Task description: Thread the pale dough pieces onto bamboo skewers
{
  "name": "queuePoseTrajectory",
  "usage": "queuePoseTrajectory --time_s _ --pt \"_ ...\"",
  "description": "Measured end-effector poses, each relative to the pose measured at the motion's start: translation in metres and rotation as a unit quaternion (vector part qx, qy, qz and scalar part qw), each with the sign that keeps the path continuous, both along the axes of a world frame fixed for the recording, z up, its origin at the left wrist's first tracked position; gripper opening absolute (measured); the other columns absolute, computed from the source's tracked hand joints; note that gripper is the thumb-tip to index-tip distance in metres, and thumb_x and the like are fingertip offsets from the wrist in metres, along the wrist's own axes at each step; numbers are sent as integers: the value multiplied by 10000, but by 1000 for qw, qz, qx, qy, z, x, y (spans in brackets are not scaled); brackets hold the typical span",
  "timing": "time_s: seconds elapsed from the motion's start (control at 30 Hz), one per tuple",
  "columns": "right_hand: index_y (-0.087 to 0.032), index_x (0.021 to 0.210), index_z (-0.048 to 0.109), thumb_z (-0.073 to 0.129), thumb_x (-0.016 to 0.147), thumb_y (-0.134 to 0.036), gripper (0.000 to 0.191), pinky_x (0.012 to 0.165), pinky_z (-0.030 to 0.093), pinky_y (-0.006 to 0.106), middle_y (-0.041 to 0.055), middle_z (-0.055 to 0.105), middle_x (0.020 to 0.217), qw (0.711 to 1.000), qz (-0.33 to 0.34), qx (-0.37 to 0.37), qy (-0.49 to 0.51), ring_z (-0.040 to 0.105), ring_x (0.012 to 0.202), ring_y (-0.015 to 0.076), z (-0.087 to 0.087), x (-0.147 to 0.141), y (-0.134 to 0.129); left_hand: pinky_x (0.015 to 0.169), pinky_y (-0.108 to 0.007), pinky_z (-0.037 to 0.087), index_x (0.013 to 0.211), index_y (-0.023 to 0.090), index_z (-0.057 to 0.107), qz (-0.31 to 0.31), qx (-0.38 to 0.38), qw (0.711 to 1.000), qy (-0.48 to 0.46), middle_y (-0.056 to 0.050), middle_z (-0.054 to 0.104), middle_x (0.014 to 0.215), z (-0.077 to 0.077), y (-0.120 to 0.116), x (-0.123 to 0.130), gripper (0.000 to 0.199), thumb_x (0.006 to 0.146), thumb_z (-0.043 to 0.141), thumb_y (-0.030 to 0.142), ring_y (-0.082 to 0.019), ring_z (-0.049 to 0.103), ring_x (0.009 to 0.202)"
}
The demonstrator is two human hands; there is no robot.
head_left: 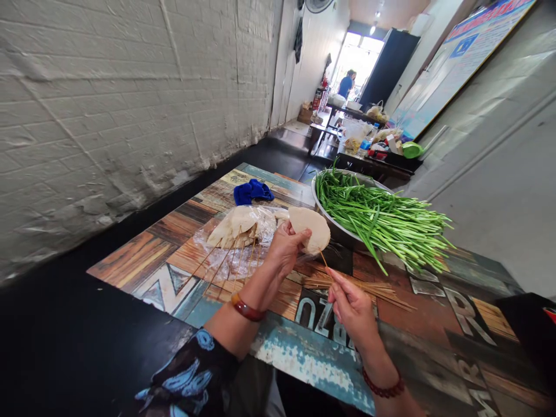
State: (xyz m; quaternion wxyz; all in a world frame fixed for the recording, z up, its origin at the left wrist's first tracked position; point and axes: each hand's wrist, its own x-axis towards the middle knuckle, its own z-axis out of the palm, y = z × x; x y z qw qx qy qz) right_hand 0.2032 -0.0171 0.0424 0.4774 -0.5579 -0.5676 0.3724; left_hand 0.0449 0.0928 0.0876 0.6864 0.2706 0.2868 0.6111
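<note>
My left hand (pixel 286 246) pinches the left edge of a flat, pale, oval slice (pixel 310 226) that looks like dough or gluten. In my right hand (pixel 351 304) is a thin bamboo skewer (pixel 324 259), gripped between thumb and fingers, its far end at the slice's lower edge. How deep the tip sits inside the slice cannot be seen. Left of my hands, several more pale slices (pixel 237 223) with skewers in them lie piled on a clear plastic bag (pixel 212 258). A bundle of loose bamboo skewers (pixel 382 291) rests on the table beyond my right hand.
A metal basin (pixel 319 200) heaped with green garlic chives (pixel 382 217) stands at the back right of the patterned table (pixel 278 341). Behind the pile lies a blue cloth (pixel 252 191). Farther off, a cluttered table (pixel 360 145) and a person (pixel 346 85) appear near the doorway.
</note>
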Motion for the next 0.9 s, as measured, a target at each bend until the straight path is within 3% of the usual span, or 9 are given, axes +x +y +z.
queuePoseTrajectory --time_s 0.27,0.5,0.9 --pt "-173 1259 672 516 917 -384 432 442 396 219 1 588 624 997 -29 62 -41 471 479 102 -6 -6 1 728 -278 545 1042 153 621 -21 1 1000 -13 -74 721 1016 1 -1 1 575 530 874 224 -175 677 831" --pt "-171 1282 654 487 939 -344 419 515 454 237 20 623 662 992 -29 86 -84 537 552 127 -11 -4 2 688 -267 567 971 174 651 -46 -32 997 -44 -50 725 921 6 -4 -2 380 665 813 330 -143 669 745" --pt "-188 1294 646 474 953 -281 393 649 508 277 14 627 697 986 3 123 -117 576 619 140 -11 1 3 746 -284 543 981 151 664 -23 -38 997 -61 -47 732 938 2 -1 -3 426 597 834 219 -155 669 782"
